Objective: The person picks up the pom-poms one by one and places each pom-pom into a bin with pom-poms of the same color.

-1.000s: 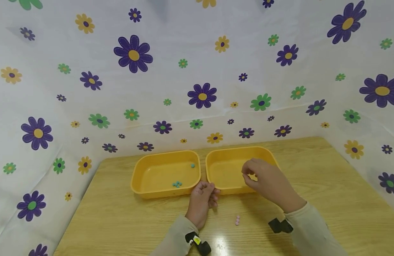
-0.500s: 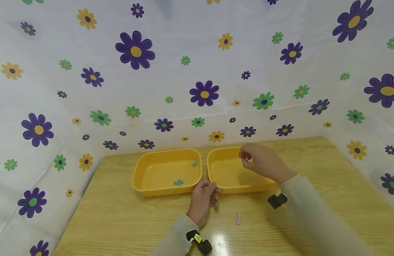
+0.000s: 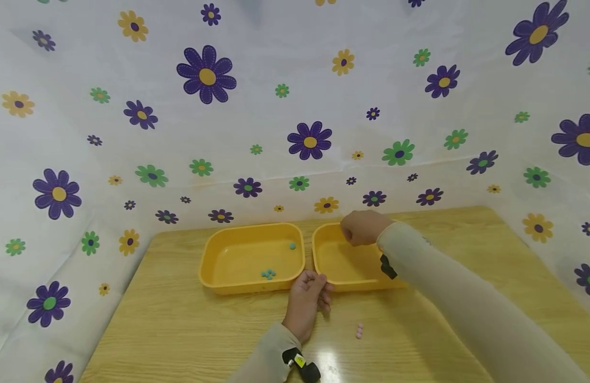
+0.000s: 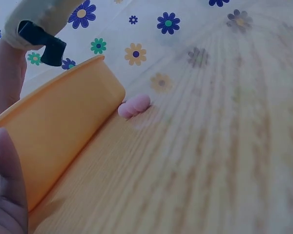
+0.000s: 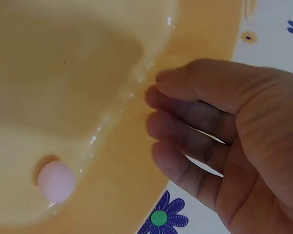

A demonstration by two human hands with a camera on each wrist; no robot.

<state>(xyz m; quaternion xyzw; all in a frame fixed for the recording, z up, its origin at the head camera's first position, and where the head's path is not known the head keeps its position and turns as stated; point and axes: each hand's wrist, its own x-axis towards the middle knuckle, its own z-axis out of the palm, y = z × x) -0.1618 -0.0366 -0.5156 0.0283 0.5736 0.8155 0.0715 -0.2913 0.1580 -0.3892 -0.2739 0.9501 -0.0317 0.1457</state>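
My right hand [image 3: 364, 227] is over the far side of the right yellow tray [image 3: 340, 266]. In the right wrist view its fingers are loosely bent by the tray wall, with nothing seen between them. A small pink ball [image 5: 57, 182] lies on the tray floor, apart from the fingertips. At the near corner of that tray, beside the gap between the trays, rests my left hand [image 3: 304, 306]. Its fingers [image 4: 10, 170] lie against the tray's outer wall in the left wrist view. Three pink balls [image 3: 359, 331] sit in a row on the table in front.
To the left stands another yellow tray [image 3: 256, 289], holding several teal balls [image 3: 268, 274] and a single one [image 3: 292, 246] near its right end. Both trays are on a wooden table [image 3: 189, 330]. A flower-printed white cloth [image 3: 256, 111] rises behind and at both sides.
My right hand has moved left and away from me to the far side of the right tray, its fingertips dropping out of the head view. The left hand has stayed at the tray corner.
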